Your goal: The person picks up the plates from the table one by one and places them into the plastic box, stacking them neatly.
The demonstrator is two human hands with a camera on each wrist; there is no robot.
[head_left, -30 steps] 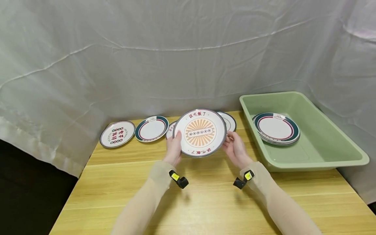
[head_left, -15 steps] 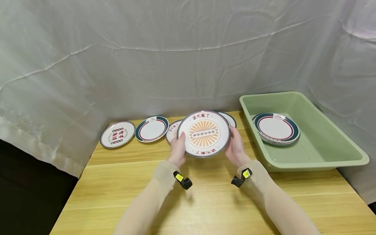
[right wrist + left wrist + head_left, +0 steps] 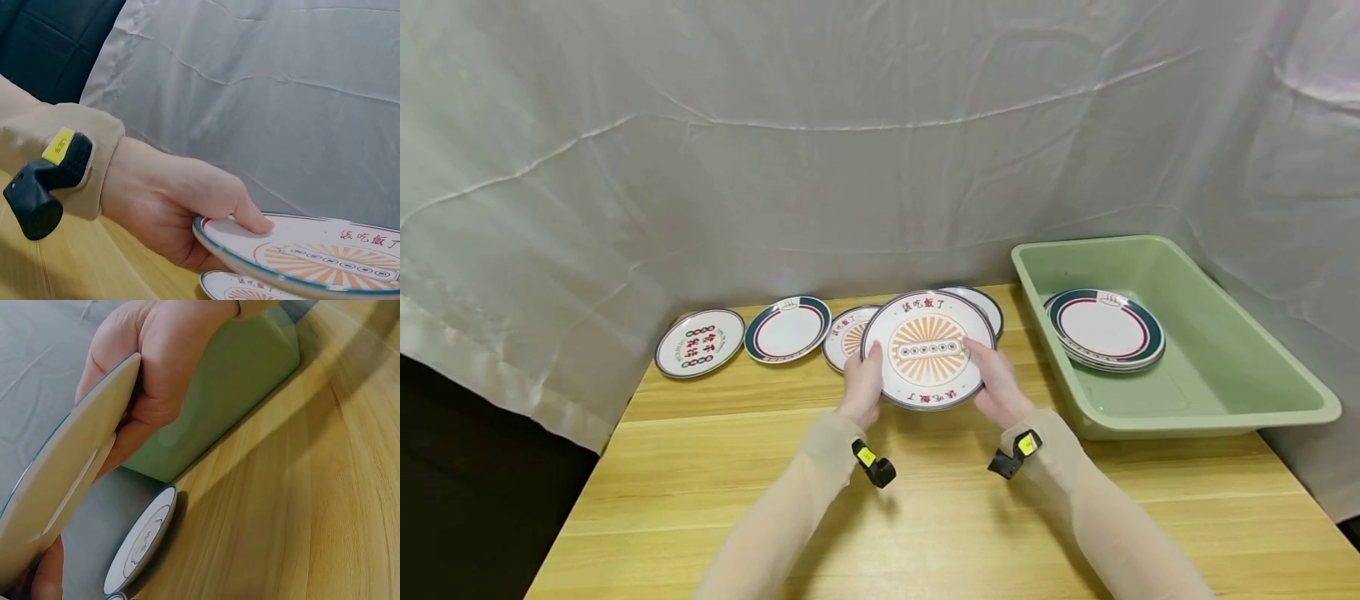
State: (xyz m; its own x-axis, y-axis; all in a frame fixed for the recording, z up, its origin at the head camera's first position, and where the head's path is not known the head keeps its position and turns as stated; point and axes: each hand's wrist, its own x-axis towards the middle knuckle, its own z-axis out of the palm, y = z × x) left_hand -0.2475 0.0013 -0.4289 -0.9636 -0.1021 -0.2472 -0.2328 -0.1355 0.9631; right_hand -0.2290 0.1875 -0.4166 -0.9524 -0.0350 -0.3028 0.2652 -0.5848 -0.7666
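A large white plate (image 3: 928,379) with an orange sunburst and red characters is held up above the table, tilted toward me. My left hand (image 3: 861,387) grips its left rim, thumb on top and fingers beneath, as the right wrist view also shows. On the opposite rim my right hand (image 3: 1000,385) holds it, thumb over the face. Behind it lie a smaller sunburst plate (image 3: 842,340) and a white plate (image 3: 985,304), both partly hidden. In the left wrist view the held plate's pale underside (image 3: 75,456) shows, with right-hand fingers curled under it.
A green basin (image 3: 1217,400) stands at the right, holding a stack of teal-rimmed plates (image 3: 1105,325). At the back left of the wooden table (image 3: 700,467) lie a plate with red characters (image 3: 700,343) and a teal-banded plate (image 3: 787,330). A grey curtain (image 3: 850,183) hangs behind.
The held plate has moved slightly right and down toward me, uncovering more of the smaller sunburst plate. My right thumb has come over onto the plate's face.
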